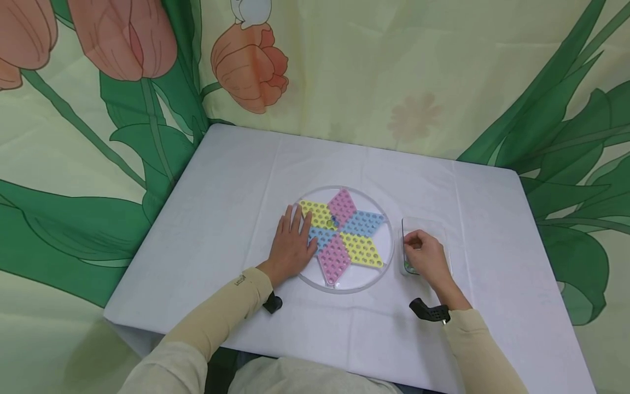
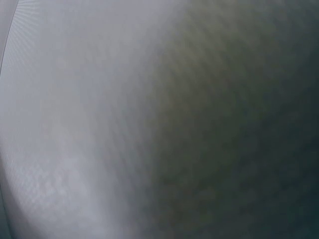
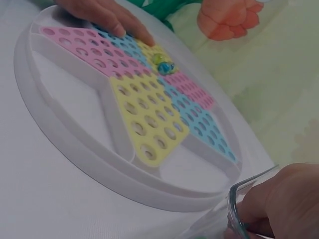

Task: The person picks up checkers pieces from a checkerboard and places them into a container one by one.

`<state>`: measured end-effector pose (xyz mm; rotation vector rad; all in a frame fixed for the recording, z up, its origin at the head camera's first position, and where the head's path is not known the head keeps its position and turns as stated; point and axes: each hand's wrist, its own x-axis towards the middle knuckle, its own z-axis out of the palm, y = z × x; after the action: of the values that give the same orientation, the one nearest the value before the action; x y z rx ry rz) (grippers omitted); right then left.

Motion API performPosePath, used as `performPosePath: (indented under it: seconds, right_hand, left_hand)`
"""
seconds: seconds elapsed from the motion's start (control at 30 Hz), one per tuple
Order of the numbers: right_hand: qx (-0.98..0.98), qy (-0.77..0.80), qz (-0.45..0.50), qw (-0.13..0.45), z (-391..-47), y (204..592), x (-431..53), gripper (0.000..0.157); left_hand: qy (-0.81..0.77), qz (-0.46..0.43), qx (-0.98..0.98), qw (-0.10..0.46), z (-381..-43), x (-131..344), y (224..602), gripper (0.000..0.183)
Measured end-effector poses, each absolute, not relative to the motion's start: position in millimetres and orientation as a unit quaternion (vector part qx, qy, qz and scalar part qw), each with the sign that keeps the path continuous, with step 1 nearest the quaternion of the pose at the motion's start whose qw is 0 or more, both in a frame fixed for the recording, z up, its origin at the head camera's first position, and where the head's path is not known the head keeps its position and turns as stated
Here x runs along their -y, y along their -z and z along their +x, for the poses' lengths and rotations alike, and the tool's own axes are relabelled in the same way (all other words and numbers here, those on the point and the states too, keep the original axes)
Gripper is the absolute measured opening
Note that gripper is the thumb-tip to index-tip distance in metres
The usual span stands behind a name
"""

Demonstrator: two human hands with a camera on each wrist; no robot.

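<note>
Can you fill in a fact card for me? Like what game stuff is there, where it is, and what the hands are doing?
Board: round white plastic game board with a pink, yellow and blue holed star
On the board: small shiny blue and yellow-green marbles, bunched near the star's middle
Box: clear rectangular box, right of the board; something green inside
Left grip: fingers straight, resting on the board's left side
Right grip: fingers bent, dipping into the box; whether it holds anything is hidden
Table: white cloth-covered table
</note>
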<state>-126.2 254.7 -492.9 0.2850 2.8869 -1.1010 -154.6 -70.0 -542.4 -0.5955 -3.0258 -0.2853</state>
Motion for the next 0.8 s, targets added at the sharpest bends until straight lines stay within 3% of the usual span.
performPosePath:
  seconds: [0.8]
  right_hand:
    - [-0.939,0.330,0.086,0.040,-131.6,498.0,-254.8,0.013]
  left_hand:
    - [0.100,-0.187,0.977,0.016,-155.0,69.6,544.0,0.068]
